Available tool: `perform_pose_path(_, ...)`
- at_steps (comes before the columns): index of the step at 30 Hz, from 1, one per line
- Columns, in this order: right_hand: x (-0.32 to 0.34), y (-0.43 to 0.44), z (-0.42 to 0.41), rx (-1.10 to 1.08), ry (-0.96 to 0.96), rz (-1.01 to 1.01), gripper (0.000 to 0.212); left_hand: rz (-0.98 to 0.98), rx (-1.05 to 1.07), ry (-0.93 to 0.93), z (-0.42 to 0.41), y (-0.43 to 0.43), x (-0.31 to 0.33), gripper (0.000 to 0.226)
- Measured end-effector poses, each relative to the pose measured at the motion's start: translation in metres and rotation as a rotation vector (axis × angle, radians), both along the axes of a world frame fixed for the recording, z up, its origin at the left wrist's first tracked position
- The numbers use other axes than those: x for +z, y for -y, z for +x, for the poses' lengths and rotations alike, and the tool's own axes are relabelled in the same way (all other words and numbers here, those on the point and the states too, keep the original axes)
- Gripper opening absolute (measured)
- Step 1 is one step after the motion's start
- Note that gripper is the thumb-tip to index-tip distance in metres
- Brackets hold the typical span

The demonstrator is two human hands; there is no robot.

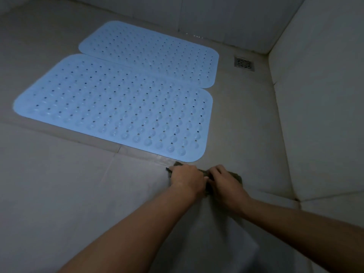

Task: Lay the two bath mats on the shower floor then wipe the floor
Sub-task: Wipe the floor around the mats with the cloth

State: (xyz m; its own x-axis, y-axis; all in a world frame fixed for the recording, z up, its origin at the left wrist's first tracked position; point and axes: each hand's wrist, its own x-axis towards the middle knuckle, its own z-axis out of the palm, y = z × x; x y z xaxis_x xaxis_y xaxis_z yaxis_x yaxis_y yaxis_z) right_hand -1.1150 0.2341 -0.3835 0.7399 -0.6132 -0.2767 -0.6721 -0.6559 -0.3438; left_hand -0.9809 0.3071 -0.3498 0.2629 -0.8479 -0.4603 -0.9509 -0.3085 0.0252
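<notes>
Shower floor point(59, 184) already carries both bath mats point(114, 107), edges touching; both hands, left hand point(187, 179) and right hand point(224, 182), press a dark cloth point(235, 175) by the near mat's corner, seemingly wiping.

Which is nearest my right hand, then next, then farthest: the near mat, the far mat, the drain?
1. Near mat, just ahead and left of the right hand gripping the cloth.
2. Far mat, behind the near one.
3. Drain, farthest back near the corner.
</notes>
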Motion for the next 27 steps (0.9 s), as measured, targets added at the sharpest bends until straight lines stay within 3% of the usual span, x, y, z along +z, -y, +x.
perform_pose_path(6,-0.021,-0.034,0.013,0.051,0.18,-0.181,0.028,-0.003,0.107,-0.043,0.045,-0.035,-0.016,0.071)
perform_pose_path(14,-0.027,-0.071,0.083,0.048,0.126,-0.226,0.043,-0.07,0.171,-0.068,0.105,-0.079,-0.03,0.067)
perform_pose_path(27,-0.021,-0.107,0.168,0.048,0.068,-0.072,0.05,-0.199,0.196,0.003,0.184,-0.127,-0.051,0.067)
